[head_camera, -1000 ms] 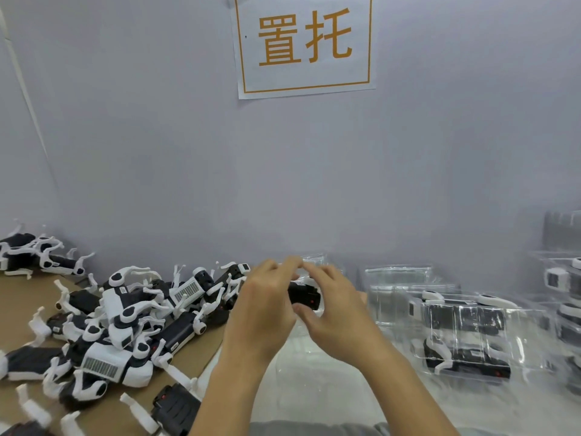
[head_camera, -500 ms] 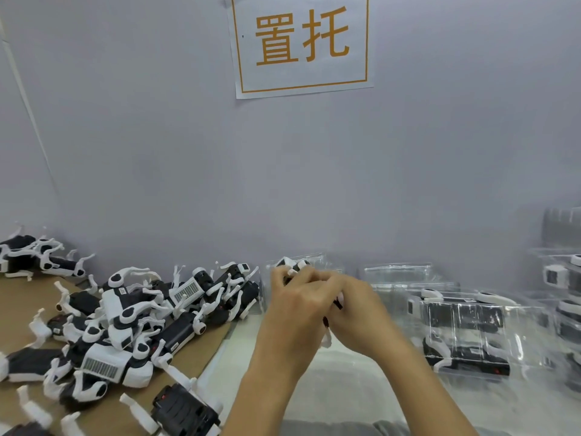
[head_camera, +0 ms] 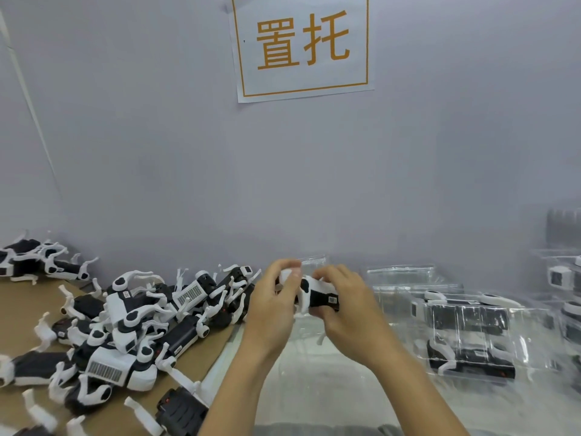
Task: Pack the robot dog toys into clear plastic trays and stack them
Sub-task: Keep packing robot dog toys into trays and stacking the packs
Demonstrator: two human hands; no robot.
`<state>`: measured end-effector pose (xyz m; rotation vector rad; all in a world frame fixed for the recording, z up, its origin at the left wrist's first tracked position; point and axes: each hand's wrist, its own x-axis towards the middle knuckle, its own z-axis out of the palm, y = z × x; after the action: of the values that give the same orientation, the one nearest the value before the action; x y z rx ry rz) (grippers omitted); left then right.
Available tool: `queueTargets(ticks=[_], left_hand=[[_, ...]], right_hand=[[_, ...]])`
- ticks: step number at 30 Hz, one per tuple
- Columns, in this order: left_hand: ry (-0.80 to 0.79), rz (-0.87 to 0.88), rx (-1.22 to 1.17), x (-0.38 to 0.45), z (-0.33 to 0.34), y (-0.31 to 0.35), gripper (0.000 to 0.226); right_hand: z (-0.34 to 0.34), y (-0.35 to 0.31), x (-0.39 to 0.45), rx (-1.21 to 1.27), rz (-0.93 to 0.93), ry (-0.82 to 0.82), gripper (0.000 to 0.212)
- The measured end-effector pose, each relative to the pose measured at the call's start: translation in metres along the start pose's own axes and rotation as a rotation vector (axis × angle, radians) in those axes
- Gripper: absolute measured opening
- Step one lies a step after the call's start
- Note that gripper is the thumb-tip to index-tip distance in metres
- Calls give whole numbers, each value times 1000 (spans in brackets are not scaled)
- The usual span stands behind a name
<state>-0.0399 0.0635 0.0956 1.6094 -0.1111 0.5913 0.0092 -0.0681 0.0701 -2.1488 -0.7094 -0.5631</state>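
- Left hand (head_camera: 276, 305): raised above the desk (head_camera: 330, 401), fingers curled in a grip on the white front end of a robot dog toy (head_camera: 316, 294), thumb pressed against it.
- Right hand (head_camera: 349, 305): grip wrapped around the toy's black rear body from the right side, fingertips on top; a small label on the body shows just beside the fingers.
- Held toy: lies roughly level between the two hands, white legs hanging below, in front of a clear empty tray (head_camera: 311, 262) that stands near the wall (head_camera: 314, 184).
- Loose toys (head_camera: 135, 325): a tangled black-and-white heap on brown cardboard (head_camera: 19, 410) at the left of the desk, several showing barcode labels; a few more (head_camera: 34, 262) lie further back at the far left.
- Packed tray (head_camera: 468, 335): clear plastic, at the right, holding toys lying flat; further clear trays (head_camera: 405, 275) stand behind it and at the right edge (head_camera: 562, 278).
- Paper sign (head_camera: 303, 47): fixed to the wall, orange characters inside an orange border.
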Motion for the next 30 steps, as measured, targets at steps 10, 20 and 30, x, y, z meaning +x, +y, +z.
queueTargets(ticks=[10,20,30], left_hand=[[46,-34,-89,-1,2,-19,14],[-121,-355,183,-6,-10,-97,38],[-3,-489,16,0,-18,-114,59]], right_hand=[[-8,-3,3,89,-50,-40,39],[-16,13,5,-102,98,-87,31],[-4,15,0,-155,214,-306,60]])
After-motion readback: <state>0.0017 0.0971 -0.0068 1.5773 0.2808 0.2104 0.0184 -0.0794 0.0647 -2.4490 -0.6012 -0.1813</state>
